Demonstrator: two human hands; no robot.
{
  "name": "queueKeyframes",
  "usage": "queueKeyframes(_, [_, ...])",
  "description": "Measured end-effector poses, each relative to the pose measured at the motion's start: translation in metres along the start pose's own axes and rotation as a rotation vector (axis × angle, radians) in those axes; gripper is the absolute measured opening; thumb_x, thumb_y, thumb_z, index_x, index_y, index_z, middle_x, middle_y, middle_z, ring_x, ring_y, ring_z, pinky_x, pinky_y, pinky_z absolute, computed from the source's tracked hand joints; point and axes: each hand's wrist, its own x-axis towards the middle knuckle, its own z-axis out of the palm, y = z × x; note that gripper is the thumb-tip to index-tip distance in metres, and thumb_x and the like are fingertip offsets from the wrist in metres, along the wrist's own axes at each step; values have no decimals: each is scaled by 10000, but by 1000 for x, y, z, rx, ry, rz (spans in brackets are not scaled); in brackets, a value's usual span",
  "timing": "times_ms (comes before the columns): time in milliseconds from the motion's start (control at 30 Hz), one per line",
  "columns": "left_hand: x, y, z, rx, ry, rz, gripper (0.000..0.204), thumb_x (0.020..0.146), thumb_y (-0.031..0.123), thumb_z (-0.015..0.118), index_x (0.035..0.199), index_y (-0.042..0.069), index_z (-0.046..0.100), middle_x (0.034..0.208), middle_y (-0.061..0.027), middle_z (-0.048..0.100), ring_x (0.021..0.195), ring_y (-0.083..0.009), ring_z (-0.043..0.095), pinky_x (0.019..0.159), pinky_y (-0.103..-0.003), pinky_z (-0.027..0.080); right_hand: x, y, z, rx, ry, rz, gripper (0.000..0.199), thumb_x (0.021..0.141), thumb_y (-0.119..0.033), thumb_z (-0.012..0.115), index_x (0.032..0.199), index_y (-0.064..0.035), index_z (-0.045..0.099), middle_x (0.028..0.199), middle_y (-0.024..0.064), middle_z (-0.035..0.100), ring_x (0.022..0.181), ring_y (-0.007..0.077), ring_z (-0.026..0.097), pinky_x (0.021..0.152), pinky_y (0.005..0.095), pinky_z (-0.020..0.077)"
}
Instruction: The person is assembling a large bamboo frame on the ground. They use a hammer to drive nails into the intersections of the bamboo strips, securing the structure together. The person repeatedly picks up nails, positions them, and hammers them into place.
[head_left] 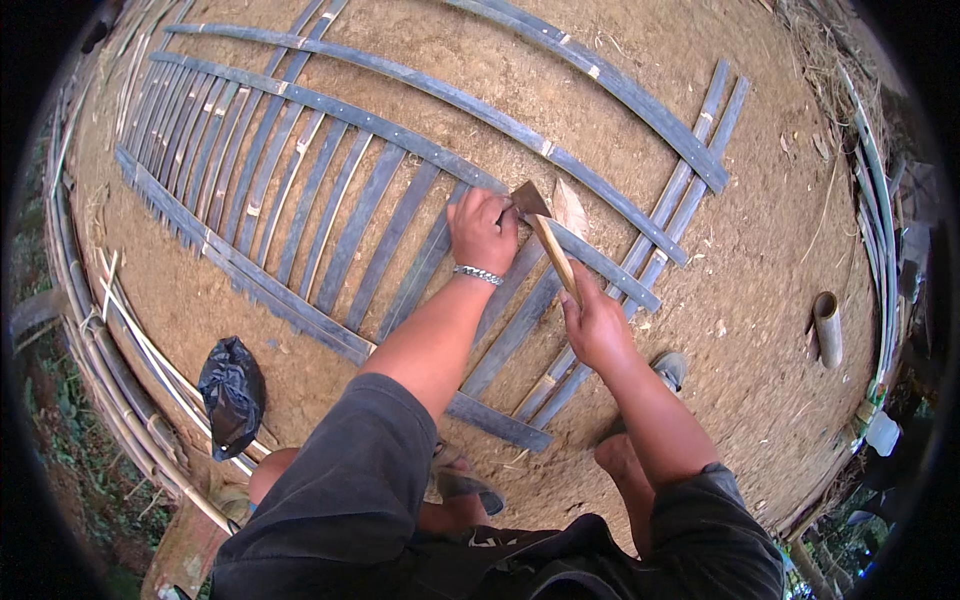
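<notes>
My right hand [601, 325] is wrapped round the wooden handle of a small hatchet [530, 199] with a dark, flat metal head. The head sits against a long grey bamboo rail [395, 138], just beside my left hand [482, 230]. My left hand is closed at that rail, its fingertips bunched together; whatever they pinch is hidden. Several crosswise bamboo slats [362, 235] run from this rail to a nearer bamboo rail [262, 276], forming a ladder-like panel on the ground. Small nail-like dots show along the upper rail.
Two more long bamboo strips [455, 97] lie farther off, crossing paired strips [690, 165] at the right. A black plastic bag [232, 398] lies at the left near bamboo poles [112, 368]. A short bamboo tube [828, 330] is on the dirt at right. My feet are close to the panel's near end.
</notes>
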Motion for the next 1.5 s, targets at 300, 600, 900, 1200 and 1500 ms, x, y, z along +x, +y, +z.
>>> queueKeyframes(300, [-1, 0, -1, 16, -5, 4, 84, 798, 126, 739, 878, 117, 718, 925, -56, 668, 937, -273, 636, 834, -430, 416, 2, 4, 8, 46, 148, -147, 562, 979, -133, 626, 1507, -97, 438, 1160, 305, 679, 968, 495, 688, 817, 517, 570])
queueKeyframes(600, [-2, -3, 0, -4, 21, 7, 77, 804, 137, 746, 875, 126, 718, 918, -40, 667, 934, -264, 636, 836, -423, 414, -4, 7, 11, 104, 231, -223, 577, 967, -123, 643, 1508, -116, 443, 1227, 277, 672, 1028, 483, 677, 859, 511, 572])
queueKeyframes(900, [-2, -2, -1, 1, 7, -7, 75, 803, 137, 750, 872, 132, 719, 905, -39, 652, 930, -266, 633, 837, -422, 414, -3, 9, 15, 83, 222, -193, 569, 960, -65, 644, 1496, -90, 453, 1248, 294, 657, 1044, 477, 682, 862, 491, 574])
queueKeyframes(1200, [-3, -1, -3, 14, -6, 0, 79, 808, 150, 755, 881, 129, 732, 909, -50, 649, 925, -273, 630, 840, -428, 409, -4, 14, 22, 126, 242, -164, 550, 960, -91, 642, 1484, -111, 476, 1244, 277, 665, 1055, 486, 670, 886, 515, 566])
queueKeyframes(1500, [0, 3, 0, 10, 22, -13, 98, 811, 182, 768, 860, 113, 717, 922, -62, 661, 921, -279, 632, 835, -437, 415, 21, 24, 17, 305, 148, 90, 519, 1031, -150, 574, 1520, -77, 417, 1129, 249, 677, 1002, 426, 677, 820, 451, 559])
